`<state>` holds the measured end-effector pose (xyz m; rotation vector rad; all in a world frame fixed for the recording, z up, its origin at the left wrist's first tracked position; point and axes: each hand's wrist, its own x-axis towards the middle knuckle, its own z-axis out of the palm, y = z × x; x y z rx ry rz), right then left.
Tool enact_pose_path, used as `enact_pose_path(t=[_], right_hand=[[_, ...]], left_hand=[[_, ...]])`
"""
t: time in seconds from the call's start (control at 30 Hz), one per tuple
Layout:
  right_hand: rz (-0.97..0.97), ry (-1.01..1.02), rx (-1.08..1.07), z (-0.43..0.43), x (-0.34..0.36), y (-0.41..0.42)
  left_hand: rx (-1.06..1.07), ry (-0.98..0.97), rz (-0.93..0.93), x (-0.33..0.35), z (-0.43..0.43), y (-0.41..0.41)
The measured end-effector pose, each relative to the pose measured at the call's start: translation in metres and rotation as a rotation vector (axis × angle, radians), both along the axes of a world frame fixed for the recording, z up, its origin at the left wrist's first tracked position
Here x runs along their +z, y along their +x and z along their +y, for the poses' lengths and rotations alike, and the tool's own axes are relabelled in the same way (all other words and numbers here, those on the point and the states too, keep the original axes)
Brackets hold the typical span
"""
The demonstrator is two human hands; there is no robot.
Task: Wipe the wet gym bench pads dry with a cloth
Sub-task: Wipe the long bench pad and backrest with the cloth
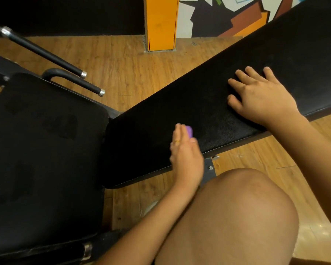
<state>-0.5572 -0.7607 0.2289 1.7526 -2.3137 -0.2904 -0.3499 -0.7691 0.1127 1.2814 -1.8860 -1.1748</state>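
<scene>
The long black back pad [199, 88] of the gym bench runs from the centre up to the top right. The wider black seat pad [46, 150] fills the left side. My right hand [260, 96] lies flat on the back pad with its fingers spread. My left hand [185, 153] is blurred and hovers at the back pad's near edge, close to the gap between the pads. It holds a small purple cloth [189, 131] between thumb and fingers; only a little of the cloth shows past the palm.
Two black handle bars with chrome ends [80, 83] stick out behind the seat pad. My bare knee [237, 217] is at the bottom right, beside a grey frame bracket [209, 167]. Wooden floor [132, 69] lies around the bench; an orange pillar [161, 23] stands at the back.
</scene>
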Motion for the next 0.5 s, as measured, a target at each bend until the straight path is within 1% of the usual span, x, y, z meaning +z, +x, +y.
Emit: enact_pose_path(t=[0.1,0.23,0.3,0.37,0.5], right_hand=[[-0.009,0.005,-0.015,0.0,0.002,0.001],[-0.026,-0.019,0.003,0.003,0.0,-0.001],[-0.049,-0.013,0.027,0.003,0.002,0.002],[-0.12,-0.004,0.094,0.005,0.003,0.011],[-0.336,0.063,0.264,0.019,-0.012,0.051]], left_hand=[[-0.124,0.028,0.028,0.016,-0.003,-0.018],[-0.331,0.183,0.127,0.011,-0.017,0.01],[-0.401,0.241,0.144,0.007,-0.03,0.022],[-0.462,0.214,0.102,0.0,-0.041,0.03],[-0.518,0.033,-0.046,-0.011,-0.052,0.039]])
